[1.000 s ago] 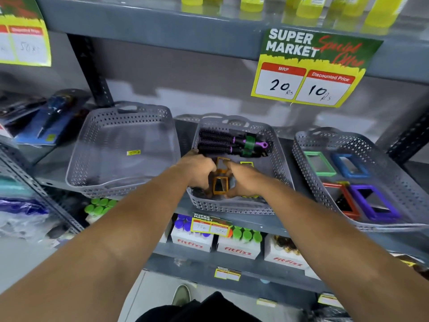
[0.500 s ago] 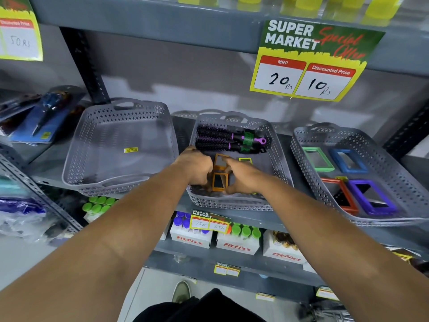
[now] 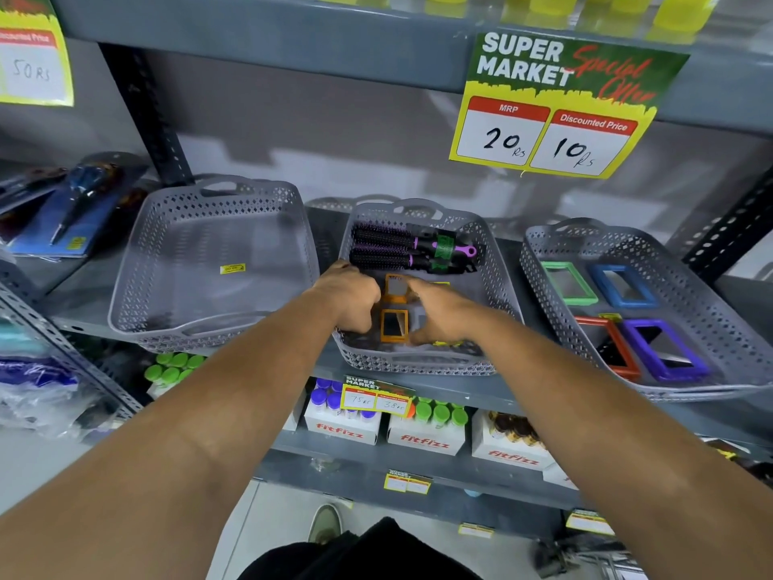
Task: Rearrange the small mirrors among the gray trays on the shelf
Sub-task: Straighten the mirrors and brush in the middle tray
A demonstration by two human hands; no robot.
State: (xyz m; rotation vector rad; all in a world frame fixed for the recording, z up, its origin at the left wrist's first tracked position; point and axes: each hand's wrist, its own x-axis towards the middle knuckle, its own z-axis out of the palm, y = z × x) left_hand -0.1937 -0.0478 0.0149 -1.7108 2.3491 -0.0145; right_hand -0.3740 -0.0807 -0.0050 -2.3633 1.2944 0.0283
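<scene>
Three gray trays stand on the shelf. The left tray (image 3: 175,328) holds no mirrors. In the middle tray (image 3: 418,364), two orange-framed mirrors (image 3: 394,326) lie one behind the other, in front of two purple hairbrushes (image 3: 393,249). My left hand (image 3: 351,299) is curled against the left edge of the orange mirrors. My right hand (image 3: 439,311) spans a yellow-framed mirror (image 3: 447,343), which it mostly hides, with forefinger at the far end and thumb at the near end. The right tray (image 3: 711,311) holds green (image 3: 569,282), blue (image 3: 623,284), red (image 3: 606,345) and purple (image 3: 665,349) mirrors.
Price cards hang from the upper shelf edge (image 3: 556,106). Packaged items (image 3: 62,211) lie left of the trays behind a dark upright post (image 3: 142,115). White boxes of bottles (image 3: 424,429) fill the shelf below. A slanted metal rail (image 3: 62,349) runs at the lower left.
Both hands stay in the middle tray around the orange mirrors. My right hand has eased slightly to the right, leaving a small gap beside the near orange mirror.
</scene>
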